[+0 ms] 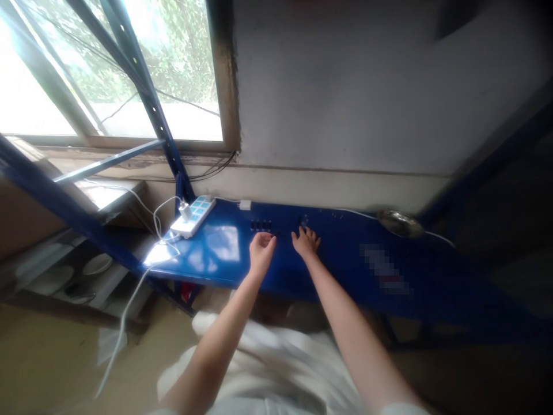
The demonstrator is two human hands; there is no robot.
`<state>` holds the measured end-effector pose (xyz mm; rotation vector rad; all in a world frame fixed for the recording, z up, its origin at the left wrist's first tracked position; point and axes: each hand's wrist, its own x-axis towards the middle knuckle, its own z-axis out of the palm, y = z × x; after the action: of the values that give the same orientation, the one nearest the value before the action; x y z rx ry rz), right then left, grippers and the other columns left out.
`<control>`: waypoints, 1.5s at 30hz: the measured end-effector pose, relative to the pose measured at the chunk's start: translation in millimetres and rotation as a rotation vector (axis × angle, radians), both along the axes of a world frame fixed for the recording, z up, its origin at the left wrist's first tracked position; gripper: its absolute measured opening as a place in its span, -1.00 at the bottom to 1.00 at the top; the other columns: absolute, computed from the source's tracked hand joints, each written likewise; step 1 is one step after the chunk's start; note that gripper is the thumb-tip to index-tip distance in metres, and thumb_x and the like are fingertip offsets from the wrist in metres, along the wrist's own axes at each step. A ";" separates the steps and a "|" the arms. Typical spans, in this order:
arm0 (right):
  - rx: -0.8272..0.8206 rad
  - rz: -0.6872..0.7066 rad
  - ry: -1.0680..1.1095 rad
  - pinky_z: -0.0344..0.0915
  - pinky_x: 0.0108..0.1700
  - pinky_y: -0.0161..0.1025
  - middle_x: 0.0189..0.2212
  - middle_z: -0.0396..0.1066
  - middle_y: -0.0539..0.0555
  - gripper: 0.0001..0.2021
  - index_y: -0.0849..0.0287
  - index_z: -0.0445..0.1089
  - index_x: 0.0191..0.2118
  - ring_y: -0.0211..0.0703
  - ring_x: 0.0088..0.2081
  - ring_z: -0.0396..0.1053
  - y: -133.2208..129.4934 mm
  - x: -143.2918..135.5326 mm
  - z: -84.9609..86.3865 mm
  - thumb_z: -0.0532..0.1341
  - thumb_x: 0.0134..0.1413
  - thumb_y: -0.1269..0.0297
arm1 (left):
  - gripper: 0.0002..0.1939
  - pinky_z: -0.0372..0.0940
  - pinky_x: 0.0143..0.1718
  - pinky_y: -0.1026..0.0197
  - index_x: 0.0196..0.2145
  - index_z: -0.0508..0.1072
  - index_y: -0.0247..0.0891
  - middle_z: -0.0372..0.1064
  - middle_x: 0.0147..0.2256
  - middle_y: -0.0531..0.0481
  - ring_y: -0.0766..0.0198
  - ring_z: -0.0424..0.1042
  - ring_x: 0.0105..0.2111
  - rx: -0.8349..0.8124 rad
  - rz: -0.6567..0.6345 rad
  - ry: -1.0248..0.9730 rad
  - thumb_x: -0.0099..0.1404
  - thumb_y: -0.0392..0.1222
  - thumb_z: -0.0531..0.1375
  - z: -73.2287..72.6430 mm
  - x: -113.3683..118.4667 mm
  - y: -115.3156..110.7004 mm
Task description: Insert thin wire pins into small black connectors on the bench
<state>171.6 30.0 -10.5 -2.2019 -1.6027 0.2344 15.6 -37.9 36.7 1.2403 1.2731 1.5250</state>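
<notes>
My left hand (261,246) is closed in a pinch over the blue table (337,259). A tiny dark piece shows at its fingertips, too small to name. Just beyond it stand several small black pieces (261,225) in a short row. To the right, my right hand (306,241) reaches down to the tabletop with its fingers apart. By its fingertips lies another small dark piece (299,221), with several small light bits (306,219) close by. Whether the right fingers touch any of these cannot be made out.
At the left end of the table lies a white power strip (194,216) with a plug and cables. A white adapter (245,205) sits at the back edge. A shiny metal bowl-like object (401,223) is at the back right. A blue frame post (151,106) rises before the window.
</notes>
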 end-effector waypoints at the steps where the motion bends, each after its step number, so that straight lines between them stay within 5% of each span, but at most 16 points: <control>1: 0.031 0.003 0.009 -0.19 0.15 0.23 0.16 0.08 0.24 -0.53 0.18 0.19 0.14 0.13 0.18 -0.04 -0.5 0.3 -1.4 -0.03 0.15 0.13 | -0.78 0.28 -0.38 0.30 -0.38 0.38 -0.30 0.34 -0.45 0.00 0.37 0.34 -0.45 -0.003 0.003 0.005 0.06 -0.10 0.22 -0.1 -0.1 -0.1; 7: 0.394 0.112 0.131 0.15 -0.01 0.04 -0.12 0.32 0.29 -0.72 0.26 0.36 -0.17 0.03 -0.06 0.24 -13.6 2.1 4.6 0.00 0.10 0.27 | -0.76 0.29 -0.36 0.29 -0.36 0.38 -0.29 0.37 -0.42 -0.01 0.35 0.36 -0.43 0.007 -0.009 0.040 0.08 -0.08 0.22 7.1 -2.9 4.0; 11: 0.702 0.124 0.377 0.27 -0.15 -0.13 -0.34 0.35 0.19 -0.78 0.22 0.27 -0.28 -0.11 -0.26 0.32 -26.1 -2.3 31.6 -0.03 0.12 0.22 | -0.74 0.29 -0.39 0.30 -0.34 0.39 -0.30 0.37 -0.42 -0.02 0.36 0.36 -0.44 0.033 -0.032 -0.003 0.08 -0.07 0.22 18.9 -0.9 11.4; 15: 0.806 0.174 0.641 0.31 -0.28 -0.22 -0.42 0.34 0.09 -0.77 0.18 0.21 -0.26 -0.21 -0.40 0.34 -37.1 -12.1 59.5 -0.01 0.14 0.12 | -0.73 0.30 -0.39 0.31 -0.33 0.39 -0.32 0.38 -0.42 -0.03 0.37 0.37 -0.45 0.068 -0.062 -0.072 0.09 -0.07 0.22 28.6 1.8 16.1; 30: 0.753 0.347 0.826 0.26 -0.43 -0.32 -0.57 0.26 -0.04 -0.73 0.16 0.23 -0.36 -0.31 -0.53 0.25 -45.4 -17.7 78.4 0.09 0.07 0.02 | -0.75 0.34 -0.34 0.27 -0.32 0.39 -0.34 0.44 -0.39 -0.08 0.31 0.44 -0.38 0.058 -0.079 -0.121 0.10 -0.11 0.22 44.7 -4.0 14.4; 40: 0.597 0.501 0.968 0.21 -0.50 -0.34 -0.61 0.27 -0.08 -0.70 0.16 0.24 -0.39 -0.35 -0.57 0.21 -39.4 2.8 96.0 0.18 -0.03 0.00 | -0.65 0.22 -0.54 0.37 -0.30 0.43 -0.36 0.47 -0.41 -0.10 0.37 0.39 -0.51 -0.046 -0.295 -0.119 0.00 -0.07 0.30 64.2 -18.2 19.1; 45: 0.565 0.563 0.902 0.22 -0.49 -0.34 -0.58 0.32 -0.06 -0.71 0.16 0.26 -0.33 -0.34 -0.57 0.23 -34.7 7.5 101.0 0.16 -0.01 0.02 | -0.69 0.28 -0.46 0.30 -0.37 0.45 -0.36 0.45 -0.48 -0.08 0.37 0.38 -0.52 -0.032 -0.390 -0.039 -0.03 -0.08 0.32 75.6 -15.0 27.9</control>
<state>179.1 -4.7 90.5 -0.9482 -1.4353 0.7074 0.5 -10.0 112.4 1.3395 0.9575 1.2350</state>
